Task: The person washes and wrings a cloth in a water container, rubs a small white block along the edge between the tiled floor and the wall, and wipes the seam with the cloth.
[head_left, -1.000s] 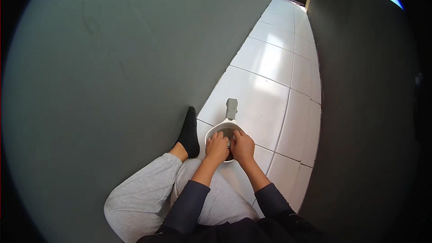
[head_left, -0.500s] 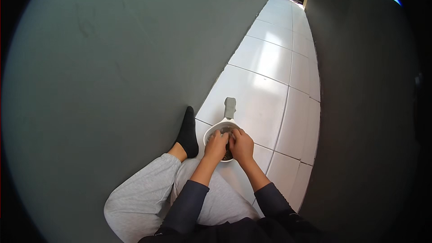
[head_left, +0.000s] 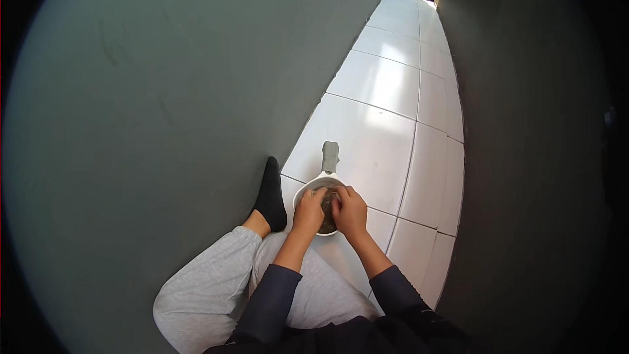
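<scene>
A white saucepan (head_left: 299, 195) with a grey handle (head_left: 331, 156) stands on the tiles in front of me, its handle pointing away. Something dark and wet-looking lies inside; I cannot make out what it is. My left hand (head_left: 308, 211) reaches over the left rim, fingers curled down into the pan. Opposite it, my right hand (head_left: 351, 212) dips in over the right side, its fingers bent toward the left hand. Small dark matter shows between the two hands. The fingertips are partly hidden, and so is anything they pinch.
Glossy white floor tiles (head_left: 367, 124) run away from me between a grey wall (head_left: 183, 92) on the left and a dark wall (head_left: 524, 144) on the right. My foot in a black sock (head_left: 271, 196) rests left of the pan. My grey trouser leg (head_left: 209, 272) is folded nearby.
My hands have drawn slightly apart inside the pan, so more of its dark contents shows between them. The whole view has shifted a little; the pan stays on the floor.
</scene>
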The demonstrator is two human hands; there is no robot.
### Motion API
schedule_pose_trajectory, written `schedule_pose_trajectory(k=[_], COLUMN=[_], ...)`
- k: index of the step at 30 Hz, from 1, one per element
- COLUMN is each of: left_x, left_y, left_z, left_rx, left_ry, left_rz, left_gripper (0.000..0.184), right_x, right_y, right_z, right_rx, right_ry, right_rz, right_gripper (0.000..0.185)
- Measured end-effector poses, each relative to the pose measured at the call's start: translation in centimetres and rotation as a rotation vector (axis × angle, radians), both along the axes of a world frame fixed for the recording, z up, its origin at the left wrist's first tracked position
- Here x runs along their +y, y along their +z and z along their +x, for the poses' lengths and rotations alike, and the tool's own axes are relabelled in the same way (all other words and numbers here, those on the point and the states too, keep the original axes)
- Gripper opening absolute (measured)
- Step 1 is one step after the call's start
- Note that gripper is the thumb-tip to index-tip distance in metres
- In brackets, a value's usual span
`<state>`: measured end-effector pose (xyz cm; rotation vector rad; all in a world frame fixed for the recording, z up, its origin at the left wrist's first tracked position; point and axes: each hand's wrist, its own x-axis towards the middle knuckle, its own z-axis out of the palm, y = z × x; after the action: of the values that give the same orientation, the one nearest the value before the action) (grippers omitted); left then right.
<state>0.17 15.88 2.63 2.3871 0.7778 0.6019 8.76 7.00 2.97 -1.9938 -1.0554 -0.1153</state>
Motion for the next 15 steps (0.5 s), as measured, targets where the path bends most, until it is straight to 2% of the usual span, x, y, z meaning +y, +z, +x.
schedule_pose_trajectory(k=[5,7,15], left_x=[-0.4,-0.3,-0.6], left_y=[0.9,0.5,1.4], left_z=[0.4,0.5,0.6], left_rx=[0.052,0.084,0.196], left_ry=[0.047,0.045,0.047], left_rz=[-0.033,-0.002,-0.004], left_gripper=[0.008,0.019,0.041], right_x=[0.0,0.1,0.2], right_y=[-0.1,-0.1,-0.1], right_z=[0.0,0.0,-0.1], right_rx=[0.012,0.012,0.046], right_ry=[0.012,0.011,0.003], right_rz=[0.015,0.026,0.046], right_gripper=[0.017,0.016,0.012])
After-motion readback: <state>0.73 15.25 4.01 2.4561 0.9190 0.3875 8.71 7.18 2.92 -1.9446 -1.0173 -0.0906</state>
